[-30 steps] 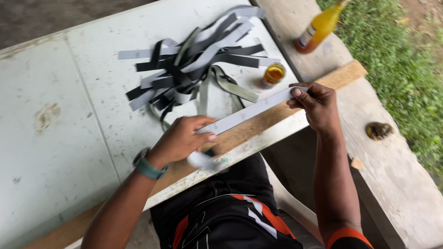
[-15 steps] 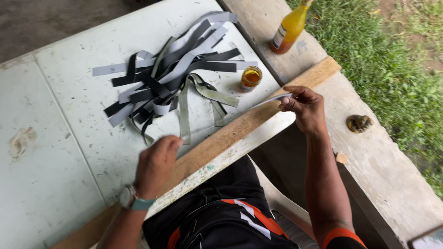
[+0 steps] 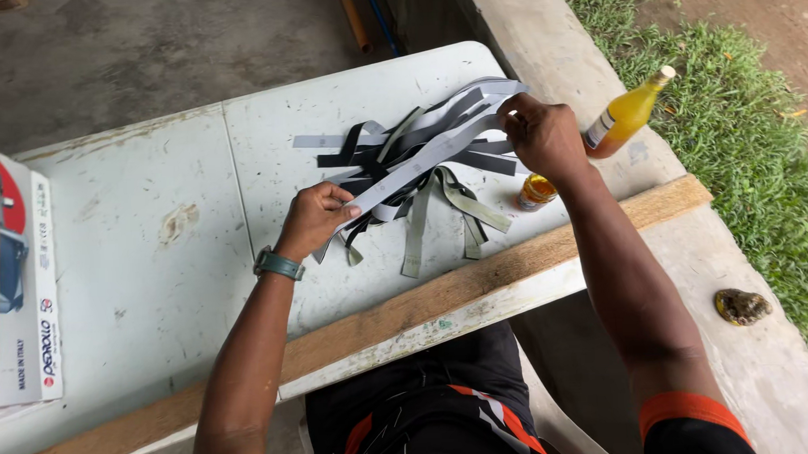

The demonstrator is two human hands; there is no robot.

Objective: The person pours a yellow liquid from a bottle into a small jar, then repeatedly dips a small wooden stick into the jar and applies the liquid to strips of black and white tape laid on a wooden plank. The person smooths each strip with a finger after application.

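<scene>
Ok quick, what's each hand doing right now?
Left hand: closed on the near end of a long grey strip.
Right hand: closed, pinching the far end of the same strip.

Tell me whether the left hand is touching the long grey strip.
Touching. The head view shows the left hand pinching one end of the long grey strip, with the right hand gripping the other.

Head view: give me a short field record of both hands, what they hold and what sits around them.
left hand: pinching one end of the light grey strip
right hand: gripping the strip's other end, above the pile
pile of grey and black strips: on the white table
wooden plank: along the table's near edge
small jar: beside the pile
yellow bottle: tilted, on the concrete ledge
</scene>
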